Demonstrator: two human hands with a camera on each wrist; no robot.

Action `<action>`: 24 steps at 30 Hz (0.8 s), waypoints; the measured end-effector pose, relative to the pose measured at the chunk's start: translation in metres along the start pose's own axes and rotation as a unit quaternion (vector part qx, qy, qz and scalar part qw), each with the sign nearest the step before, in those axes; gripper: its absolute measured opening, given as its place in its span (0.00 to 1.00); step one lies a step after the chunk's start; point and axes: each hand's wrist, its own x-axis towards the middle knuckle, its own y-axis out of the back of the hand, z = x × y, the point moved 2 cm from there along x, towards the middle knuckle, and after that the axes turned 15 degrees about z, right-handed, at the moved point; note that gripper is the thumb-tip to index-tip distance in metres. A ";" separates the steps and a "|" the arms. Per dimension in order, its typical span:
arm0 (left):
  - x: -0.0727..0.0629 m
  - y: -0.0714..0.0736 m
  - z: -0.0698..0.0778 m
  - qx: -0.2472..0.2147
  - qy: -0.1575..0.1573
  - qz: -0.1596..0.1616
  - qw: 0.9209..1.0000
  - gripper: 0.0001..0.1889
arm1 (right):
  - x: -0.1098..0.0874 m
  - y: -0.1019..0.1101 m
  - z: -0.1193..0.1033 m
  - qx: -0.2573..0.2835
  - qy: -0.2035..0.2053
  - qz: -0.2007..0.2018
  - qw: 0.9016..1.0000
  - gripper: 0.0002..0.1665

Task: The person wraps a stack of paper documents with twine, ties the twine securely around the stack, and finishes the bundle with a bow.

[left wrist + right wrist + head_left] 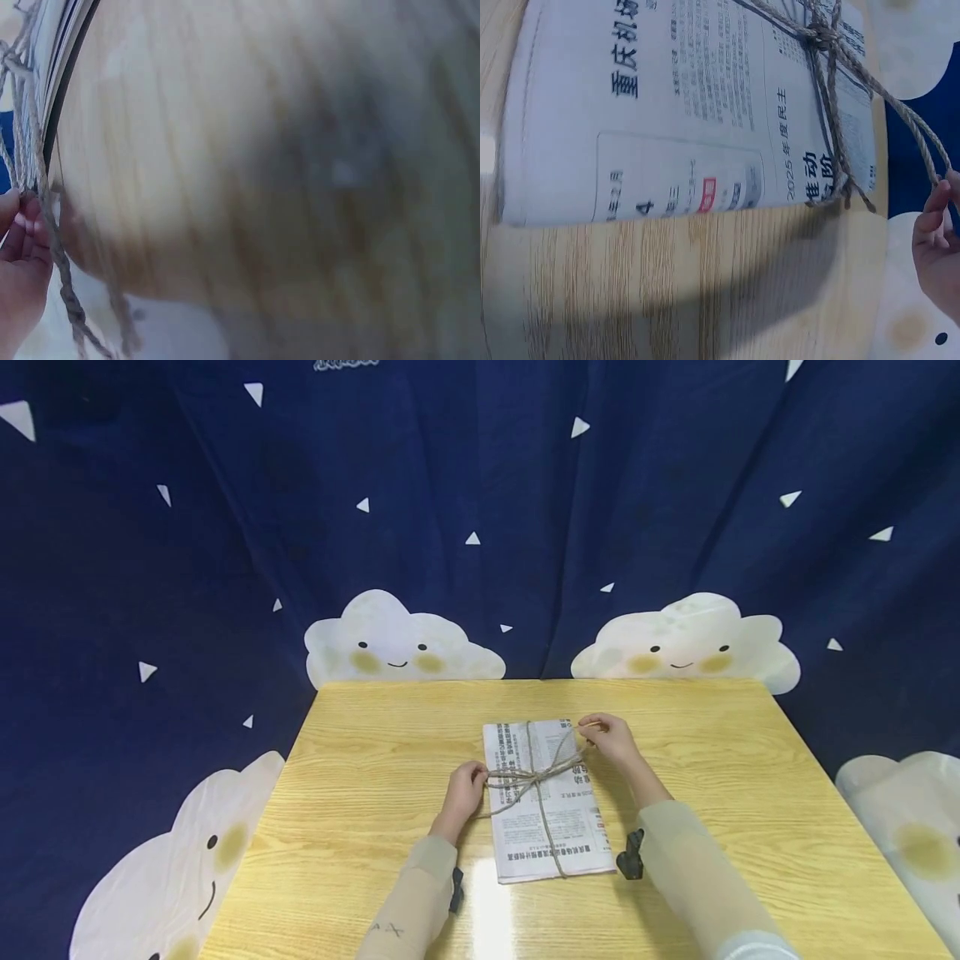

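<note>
A folded stack of newspapers (555,831) lies on the table, bound crosswise with brown twine (546,827). The twine meets in a knot (823,37) on top, with loops running out to both sides. At the stack's left edge my left hand (463,792) pinches the twine between thumb and fingers. A loose twine end (71,300) hangs past this hand in the left wrist view. Beyond the stack's upper right edge, my right hand (611,739) pinches twine strands (919,135) drawn out from the knot. Both strands look taut.
The light wooden table (375,727) extends around the stack on all sides. Behind it hangs a dark blue curtain (450,485) with white triangles and smiling clouds (405,643). A dark device (632,856) is worn at the right wrist, another (456,891) at the left.
</note>
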 end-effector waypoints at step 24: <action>0.004 0.000 0.000 -0.028 0.030 0.020 0.999 0.05 | -0.001 -0.015 0.018 -0.042 0.013 -0.101 0.994 0.26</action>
